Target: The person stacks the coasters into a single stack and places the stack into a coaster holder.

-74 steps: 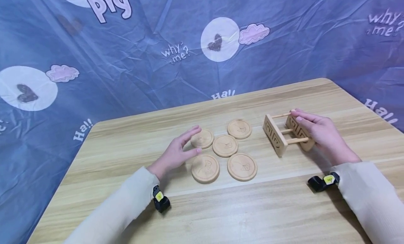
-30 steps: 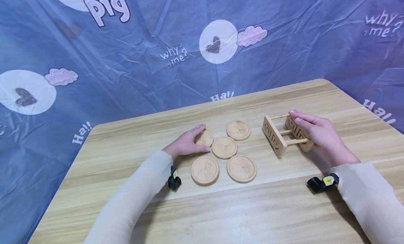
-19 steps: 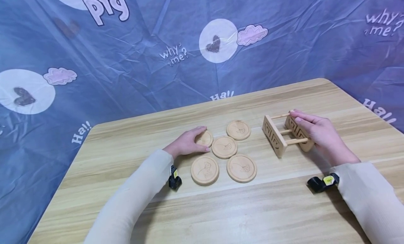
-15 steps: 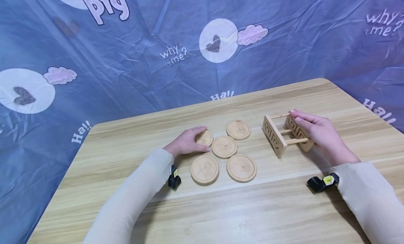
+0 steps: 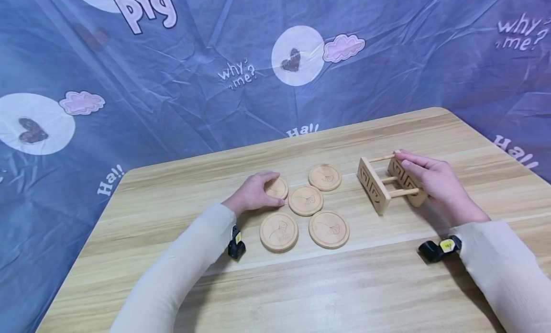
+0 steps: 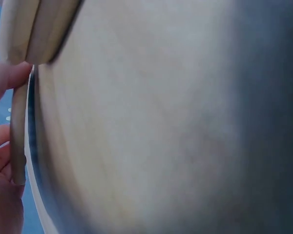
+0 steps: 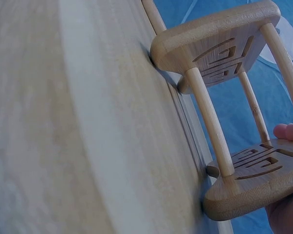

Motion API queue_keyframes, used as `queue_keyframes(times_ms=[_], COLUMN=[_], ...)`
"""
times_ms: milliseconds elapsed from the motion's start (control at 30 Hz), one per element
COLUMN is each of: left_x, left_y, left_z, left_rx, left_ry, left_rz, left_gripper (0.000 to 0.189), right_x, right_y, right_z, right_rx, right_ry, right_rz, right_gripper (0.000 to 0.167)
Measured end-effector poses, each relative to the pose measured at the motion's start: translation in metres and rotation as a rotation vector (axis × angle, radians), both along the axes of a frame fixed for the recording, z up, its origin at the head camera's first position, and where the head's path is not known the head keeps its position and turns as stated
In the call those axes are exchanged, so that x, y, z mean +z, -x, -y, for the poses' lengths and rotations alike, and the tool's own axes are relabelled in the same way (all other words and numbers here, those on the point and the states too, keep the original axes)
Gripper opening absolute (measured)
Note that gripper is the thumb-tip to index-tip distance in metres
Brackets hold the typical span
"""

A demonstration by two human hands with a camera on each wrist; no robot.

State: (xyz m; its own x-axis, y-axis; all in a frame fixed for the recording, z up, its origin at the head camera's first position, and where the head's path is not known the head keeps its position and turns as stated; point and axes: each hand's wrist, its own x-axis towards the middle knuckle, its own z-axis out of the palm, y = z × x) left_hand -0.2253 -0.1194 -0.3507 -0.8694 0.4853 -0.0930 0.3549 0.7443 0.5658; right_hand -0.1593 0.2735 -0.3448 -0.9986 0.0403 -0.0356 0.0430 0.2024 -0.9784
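My left hand [image 5: 254, 193] is at the far-left round wooden coaster [image 5: 277, 188], its thumb at the near edge and its fingers at the far edge. In the left wrist view this coaster [image 6: 18, 139] shows edge-on between thumb and fingers. My right hand [image 5: 439, 182] grips the right panel of a small wooden coaster rack [image 5: 373, 185], which has two carved side panels joined by dowels. A fingertip shows inside the panel in the right wrist view, where the rack [image 7: 210, 44] stands on the table; the rest of that hand is mostly hidden.
Several more wooden coasters with engraved leaf designs lie between the hands: a middle one [image 5: 306, 200], a far one [image 5: 325, 177], a near-left one [image 5: 279, 232] and a near-right one [image 5: 329, 229]. The wooden table [image 5: 344, 290] ends at a blue printed cloth [image 5: 193, 84].
My left hand has come right onto the far-left coaster and closed its thumb and fingers around it. Lately that coaster has shifted slightly left. The right hand and rack stay put.
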Motion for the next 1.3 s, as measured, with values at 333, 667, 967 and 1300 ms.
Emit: queue_keyframes(times_ms=[333, 667, 967, 1300], left_x=[0.002, 0.008, 0.026, 0.035], left_y=[-0.005, -0.007, -0.012, -0.027], left_z=[0.006, 0.019, 0.020, 0.017], left_rx=[0.037, 0.027, -0.003, -0.093], left_ry=[-0.060, -0.147, -0.144, -0.171], left_rz=[-0.064, -0.058, -0.044, -0.063], left_gripper=[0.082, 0.075, 0.075, 0.073], right_x=[0.003, 0.001, -0.001, 0.001], right_y=[0.000, 0.001, 0.000, 0.000], right_z=[0.001, 0.001, 0.000, 0.000], right_rx=[-0.012, -0.014, 0.000, 0.006], right_ry=[-0.123, -0.132, -0.115, -0.104], right_rz=[0.004, -0.001, -0.012, 0.007], right_gripper=[0.049, 0.048, 0.050, 0.051])
